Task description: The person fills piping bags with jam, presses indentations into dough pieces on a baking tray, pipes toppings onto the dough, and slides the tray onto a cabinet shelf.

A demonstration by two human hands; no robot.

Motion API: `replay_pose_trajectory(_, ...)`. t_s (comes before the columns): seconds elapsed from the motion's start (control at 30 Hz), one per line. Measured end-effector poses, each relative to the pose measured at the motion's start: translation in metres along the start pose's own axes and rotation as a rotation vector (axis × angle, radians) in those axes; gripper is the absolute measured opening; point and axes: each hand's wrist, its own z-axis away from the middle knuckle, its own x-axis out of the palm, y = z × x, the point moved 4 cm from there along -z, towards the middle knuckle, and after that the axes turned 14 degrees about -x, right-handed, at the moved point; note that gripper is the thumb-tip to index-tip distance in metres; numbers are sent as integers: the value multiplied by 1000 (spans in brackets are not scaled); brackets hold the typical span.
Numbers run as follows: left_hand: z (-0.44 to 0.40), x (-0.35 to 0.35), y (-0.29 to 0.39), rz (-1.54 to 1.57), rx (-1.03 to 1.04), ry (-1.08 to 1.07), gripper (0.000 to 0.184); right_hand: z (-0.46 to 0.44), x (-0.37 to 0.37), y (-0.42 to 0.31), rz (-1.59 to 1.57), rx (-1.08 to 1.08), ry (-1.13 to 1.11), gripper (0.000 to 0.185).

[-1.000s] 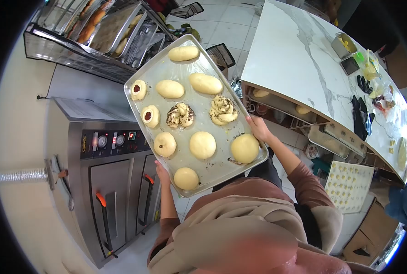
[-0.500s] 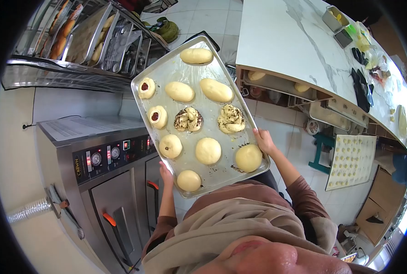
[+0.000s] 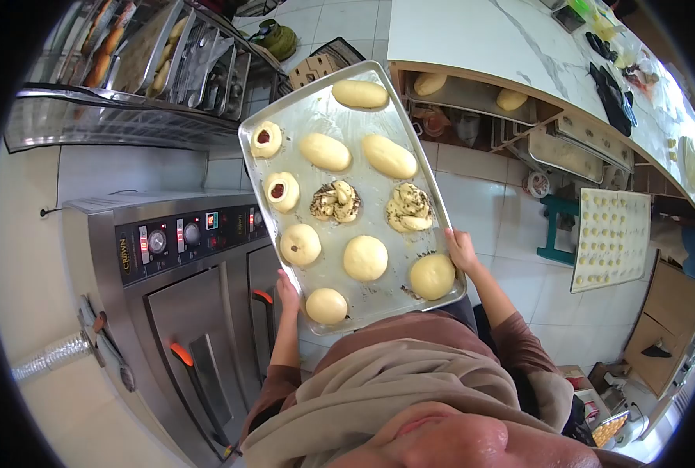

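A metal baking tray (image 3: 339,261) is held out in front of my body, tilted in the view. My left hand (image 3: 288,292) grips its near left edge, and my right hand (image 3: 461,251) grips the right edge; the fingers beneath are partly hidden. On the tray lie several pale raw buns: oval ones such as the dough roll (image 3: 389,157), round ones such as the dough ball (image 3: 365,258), twisted buns with dark flecks like the knotted bun (image 3: 335,201), and two ring-shaped ones with a red filling, one being the filled bun (image 3: 281,192).
At left stands a steel deck oven (image 3: 191,234) with orange-handled doors. Above it is a rack (image 3: 129,109) of trays with baked bread. A marble-topped counter (image 3: 472,39) with trays beneath is at upper right. A tray of small dough pieces (image 3: 611,238) rests by a green stool (image 3: 558,228).
The tray has shifted slightly right in view, still in both hands. The counter and oven sit a little further left as the view turns. A cardboard box now shows behind the tray.
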Motion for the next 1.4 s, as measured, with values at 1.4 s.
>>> replay_pose_trajectory(1.4,-21,305,-41,-210,280,-492,60,120,-30,258,23,224,478,45)
